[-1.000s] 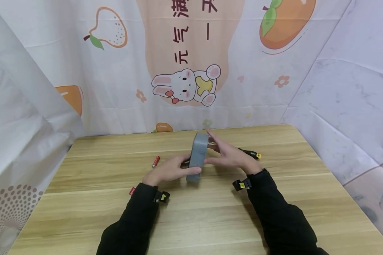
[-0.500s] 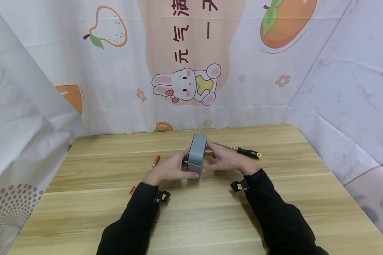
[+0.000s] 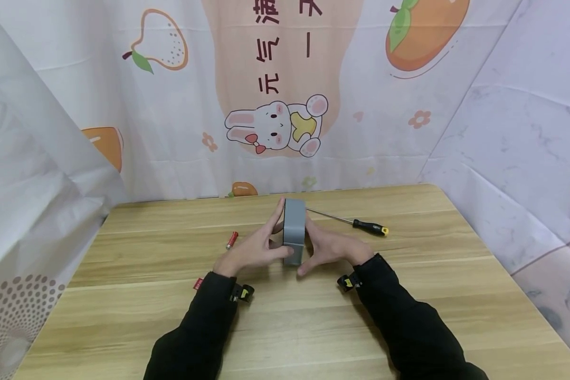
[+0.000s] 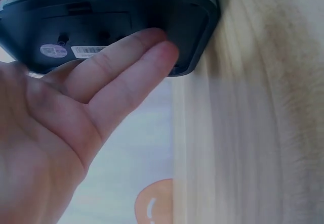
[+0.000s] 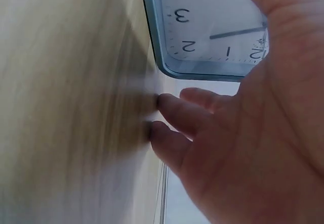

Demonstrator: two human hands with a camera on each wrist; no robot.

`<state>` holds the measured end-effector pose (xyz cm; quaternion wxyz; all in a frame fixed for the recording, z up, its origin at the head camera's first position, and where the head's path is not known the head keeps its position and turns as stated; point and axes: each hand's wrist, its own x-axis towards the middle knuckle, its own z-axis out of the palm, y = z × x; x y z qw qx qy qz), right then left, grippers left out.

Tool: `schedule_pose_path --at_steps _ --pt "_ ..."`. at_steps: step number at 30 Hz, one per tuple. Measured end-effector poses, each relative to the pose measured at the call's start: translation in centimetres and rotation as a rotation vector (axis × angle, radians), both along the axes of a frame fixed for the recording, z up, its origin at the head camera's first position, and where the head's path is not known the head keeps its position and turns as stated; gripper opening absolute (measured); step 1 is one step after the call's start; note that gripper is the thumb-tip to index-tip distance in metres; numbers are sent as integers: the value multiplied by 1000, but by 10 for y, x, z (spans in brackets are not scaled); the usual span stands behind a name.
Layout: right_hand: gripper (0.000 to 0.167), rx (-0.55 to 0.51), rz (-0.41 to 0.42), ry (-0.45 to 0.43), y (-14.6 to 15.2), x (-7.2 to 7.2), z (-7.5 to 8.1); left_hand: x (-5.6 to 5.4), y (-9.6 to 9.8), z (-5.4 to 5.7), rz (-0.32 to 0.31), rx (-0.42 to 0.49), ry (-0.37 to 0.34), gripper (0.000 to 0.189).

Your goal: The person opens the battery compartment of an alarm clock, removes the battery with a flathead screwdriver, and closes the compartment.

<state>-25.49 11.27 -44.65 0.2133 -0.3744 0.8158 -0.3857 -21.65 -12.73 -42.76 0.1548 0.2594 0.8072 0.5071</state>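
Note:
A grey, rounded-square alarm clock point(image 3: 294, 224) stands on edge on the wooden table. In the right wrist view its white dial point(image 5: 217, 27) shows numerals and a hand. The left wrist view gives its black back point(image 4: 101, 19), with a barcode label and a round sticker. My left hand point(image 3: 254, 250) holds it, thumb on the near edge and fingers against the back. On the dial side my right hand point(image 3: 330, 245) lies close, thumb apart from the clock; some fingertips meet the table in the right wrist view.
A screwdriver point(image 3: 370, 227) with a black and yellow handle lies right of the clock, its shaft pointing at it. A red battery point(image 3: 232, 240) lies left of it. Another small red item point(image 3: 198, 284) is partly covered by the left sleeve. A printed curtain point(image 3: 171, 132) hangs behind the table.
The clock has turned from tilted to nearly straight and now stands lower. My right hand has slid nearer and down beside it, uncovering the screwdriver shaft.

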Motion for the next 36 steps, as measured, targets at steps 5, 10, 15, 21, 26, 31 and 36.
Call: schedule_pose_path --at_steps 5,10,15,21,26,31,36 --pt "153 25 -33 8 0 -1 -2 0 0 0 23 -24 6 105" --pt "148 56 -97 -21 1 -2 -1 0 -1 0 60 -36 23 104" --pt "147 40 -107 -33 5 -3 0 -2 -2 0 50 14 54 106" --pt "143 44 -110 -42 8 -5 5 -4 -6 1 41 92 92 108" --pt "141 100 -140 -36 13 -4 8 -6 -8 0 40 129 133 109" --pt "137 150 -168 27 18 -4 14 -8 -9 0 59 129 183 113" --pt "133 186 -156 90 22 -6 16 -9 -11 0 76 68 213 120"
